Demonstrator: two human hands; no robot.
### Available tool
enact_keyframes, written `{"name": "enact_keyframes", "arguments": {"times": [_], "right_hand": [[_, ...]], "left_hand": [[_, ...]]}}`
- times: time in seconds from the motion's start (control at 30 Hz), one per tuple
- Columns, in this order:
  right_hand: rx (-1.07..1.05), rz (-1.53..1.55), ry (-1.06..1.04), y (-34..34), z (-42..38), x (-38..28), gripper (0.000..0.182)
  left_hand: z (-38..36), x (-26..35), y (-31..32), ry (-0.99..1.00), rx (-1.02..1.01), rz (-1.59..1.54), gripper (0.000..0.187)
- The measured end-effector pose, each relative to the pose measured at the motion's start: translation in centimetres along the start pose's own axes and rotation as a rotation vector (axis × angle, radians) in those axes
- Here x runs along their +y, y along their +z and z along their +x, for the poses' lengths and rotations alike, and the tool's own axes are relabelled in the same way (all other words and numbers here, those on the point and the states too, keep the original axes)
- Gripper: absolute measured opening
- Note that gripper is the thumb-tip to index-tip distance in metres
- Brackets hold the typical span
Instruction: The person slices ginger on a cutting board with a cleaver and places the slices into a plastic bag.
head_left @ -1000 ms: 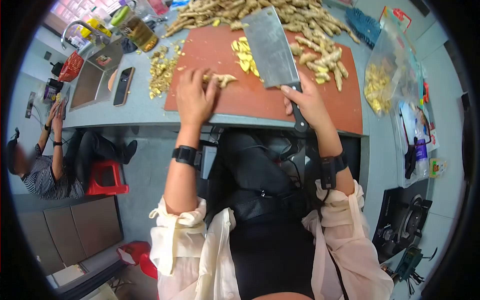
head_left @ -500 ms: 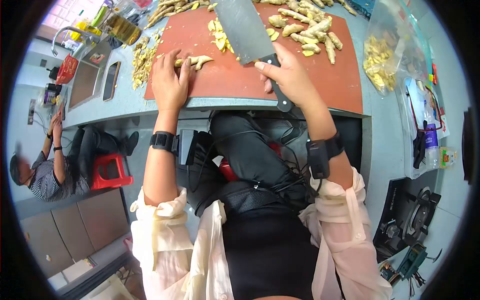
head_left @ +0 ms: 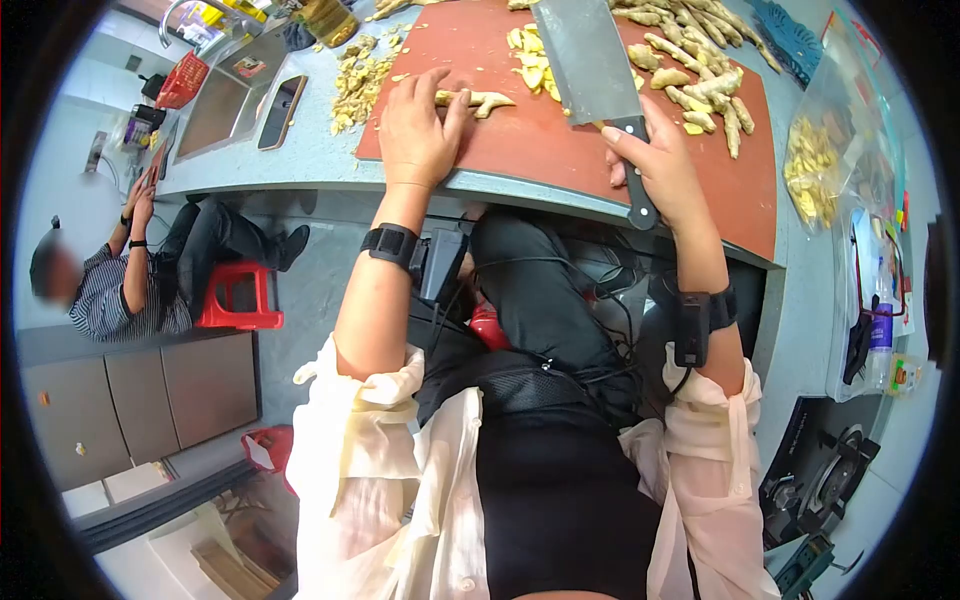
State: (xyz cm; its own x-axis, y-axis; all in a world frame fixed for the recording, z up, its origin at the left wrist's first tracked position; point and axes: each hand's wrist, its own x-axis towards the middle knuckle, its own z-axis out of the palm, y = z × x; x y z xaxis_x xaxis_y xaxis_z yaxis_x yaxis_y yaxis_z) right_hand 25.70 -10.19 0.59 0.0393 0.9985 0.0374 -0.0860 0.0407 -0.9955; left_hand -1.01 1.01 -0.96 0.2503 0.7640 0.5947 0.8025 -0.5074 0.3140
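Here, right fingers (head_left: pixel 627 146) clasp cleaver (head_left: pixel 590 60); left fingers (head_left: pixel 408 98) touch ginger (head_left: pixel 487 101)

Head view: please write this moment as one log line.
left hand: on ginger piece | right hand: holds cleaver | cutting board: bears ginger slices

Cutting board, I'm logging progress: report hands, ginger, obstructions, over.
Left hand on ginger piece, cutting board beneath. Right hand gripping cleaver, blade over board. Cut slices beside blade, possibly in its way.
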Motion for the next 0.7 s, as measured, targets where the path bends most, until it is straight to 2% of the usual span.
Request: {"name": "enact_keyframes", "arguments": {"times": [0.7], "right_hand": [[0.047,-0.038,0.015,0.10,0.02,0.09,0.032]], "left_hand": [[-0.06,0.54,-0.53,-0.013,0.027,-0.029,0.037]]}}
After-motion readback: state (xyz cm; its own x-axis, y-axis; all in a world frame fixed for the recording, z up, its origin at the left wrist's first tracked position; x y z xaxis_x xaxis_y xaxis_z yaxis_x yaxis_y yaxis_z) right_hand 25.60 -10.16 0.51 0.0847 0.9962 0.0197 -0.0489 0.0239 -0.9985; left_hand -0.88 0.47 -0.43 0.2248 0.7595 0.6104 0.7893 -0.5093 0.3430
